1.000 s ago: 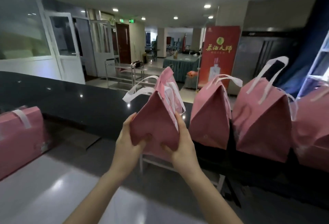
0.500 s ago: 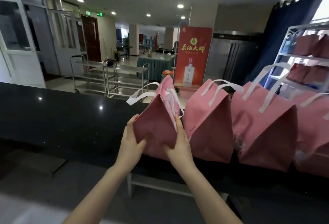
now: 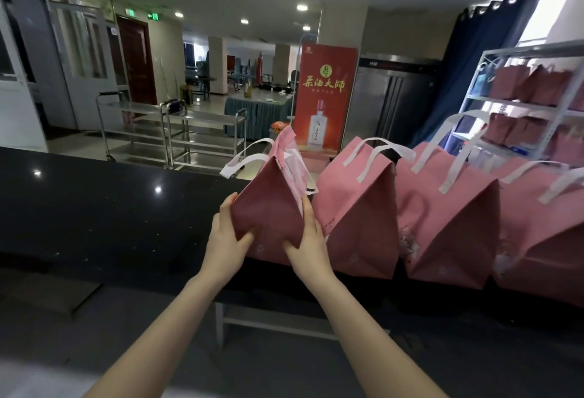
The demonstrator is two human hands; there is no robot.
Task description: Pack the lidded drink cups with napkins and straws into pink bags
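Note:
I hold a pink bag (image 3: 268, 204) with white handles between both hands at the near edge of the black counter (image 3: 104, 208). My left hand (image 3: 226, 239) grips its left side, thumb on the front. My right hand (image 3: 308, 239) grips its right side, thumb on the front and a finger up along the edge. The bag's top is folded to a peak, so its contents are hidden. It stands at the left end of a row of pink bags: one right beside it (image 3: 360, 208), then another (image 3: 448, 217), and one at the right edge (image 3: 550, 217).
A white shelf rack (image 3: 480, 81) at the right holds more pink bags. Beyond the counter stand steel trolleys (image 3: 202, 132) and a red banner (image 3: 325, 97). A lower grey surface (image 3: 284, 359) lies in front of the counter, under my arms.
Both hands carried the bag forward and right until it stands against the row on the counter. My view turned right, so the pink bag lying at the left left the frame.

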